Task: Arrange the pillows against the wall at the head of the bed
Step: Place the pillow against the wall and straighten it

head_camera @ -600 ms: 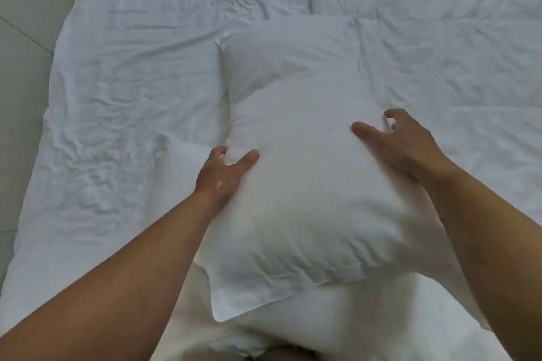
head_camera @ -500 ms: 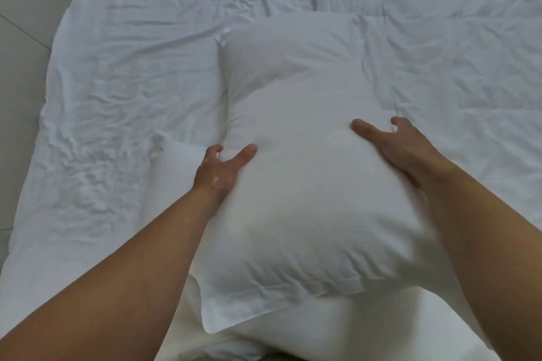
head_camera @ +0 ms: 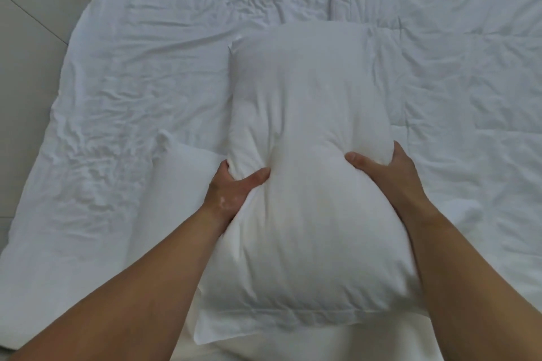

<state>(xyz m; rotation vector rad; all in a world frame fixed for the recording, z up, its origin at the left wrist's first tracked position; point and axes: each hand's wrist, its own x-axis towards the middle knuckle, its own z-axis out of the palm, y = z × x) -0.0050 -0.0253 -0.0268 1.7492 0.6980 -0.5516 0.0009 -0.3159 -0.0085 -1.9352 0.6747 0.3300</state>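
Observation:
A white pillow (head_camera: pixel 305 214) lies lengthwise in front of me on the bed, pinched in at its middle. My left hand (head_camera: pixel 231 190) grips its left side, thumb pressed into the top. My right hand (head_camera: pixel 387 176) clasps its right side, fingers hidden behind the edge. A second white pillow (head_camera: pixel 181 179) lies underneath, its corner sticking out to the left. The wall and the head of the bed are out of view.
A wrinkled white duvet (head_camera: pixel 146 73) covers the bed, with a seam or fold running up the middle at the top. Grey tiled floor (head_camera: pixel 29 38) shows along the bed's left edge.
Both hands have closed in on the pillow's sides and now squeeze it; before, they rested open on it. The pillow's middle has narrowed.

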